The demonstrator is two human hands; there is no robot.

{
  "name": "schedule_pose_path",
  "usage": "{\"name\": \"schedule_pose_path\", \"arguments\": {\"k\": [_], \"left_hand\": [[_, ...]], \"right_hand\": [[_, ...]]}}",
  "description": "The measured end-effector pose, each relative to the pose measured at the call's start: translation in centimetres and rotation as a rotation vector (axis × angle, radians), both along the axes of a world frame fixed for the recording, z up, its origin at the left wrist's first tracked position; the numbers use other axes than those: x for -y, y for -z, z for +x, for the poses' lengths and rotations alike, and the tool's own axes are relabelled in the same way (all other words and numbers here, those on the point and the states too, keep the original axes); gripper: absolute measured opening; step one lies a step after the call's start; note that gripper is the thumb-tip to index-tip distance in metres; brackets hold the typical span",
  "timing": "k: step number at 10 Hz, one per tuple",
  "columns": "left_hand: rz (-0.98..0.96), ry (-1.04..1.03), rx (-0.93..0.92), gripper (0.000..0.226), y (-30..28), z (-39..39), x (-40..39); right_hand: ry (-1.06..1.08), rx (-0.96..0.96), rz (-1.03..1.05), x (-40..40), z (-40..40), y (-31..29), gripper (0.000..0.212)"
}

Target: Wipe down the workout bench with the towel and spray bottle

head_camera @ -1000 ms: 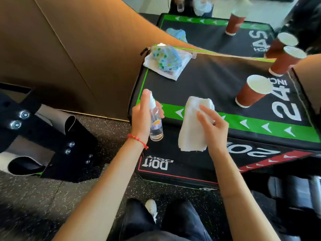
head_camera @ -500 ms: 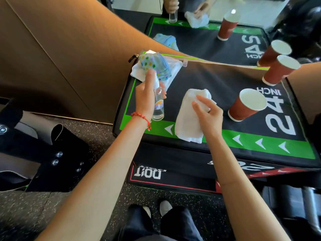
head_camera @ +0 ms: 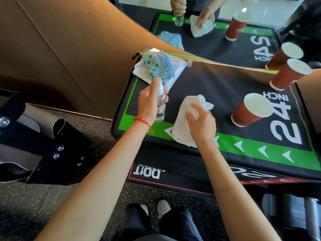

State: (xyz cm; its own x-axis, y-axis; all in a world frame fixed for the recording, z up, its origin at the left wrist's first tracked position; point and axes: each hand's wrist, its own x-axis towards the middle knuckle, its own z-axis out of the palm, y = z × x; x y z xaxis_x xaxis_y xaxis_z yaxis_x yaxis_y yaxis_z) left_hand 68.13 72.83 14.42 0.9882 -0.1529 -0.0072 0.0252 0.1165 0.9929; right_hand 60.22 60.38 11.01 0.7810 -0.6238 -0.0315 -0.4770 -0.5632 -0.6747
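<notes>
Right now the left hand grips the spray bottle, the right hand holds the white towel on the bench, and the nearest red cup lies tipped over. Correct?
Not quite. In the head view the nearest red cup stands upright. The left hand does grip the spray bottle, and the right hand holds the white towel on the bench.

Likely a gym: speckled rubber floor, padded box marked "24 INCH".

bare forearms, a red beaded bracelet on the left wrist, dark trousers, grey shoes.
</notes>
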Motion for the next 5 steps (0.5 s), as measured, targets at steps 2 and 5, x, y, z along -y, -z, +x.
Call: {"name": "schedule_pose_path", "arguments": {"k": [2, 5], "left_hand": [[0.021, -0.022, 0.0, 0.048, 0.0, -0.6, -0.2], [0.065, -0.08, 0.023, 0.031, 0.2, -2.5, -1.7]], "right_hand": [[0.042, 0.003, -0.091, -0.2, -0.5, 0.6, 0.039], [0.002, 0.065, -0.43, -0.5, -2.3, 0.6, 0.043]]}}
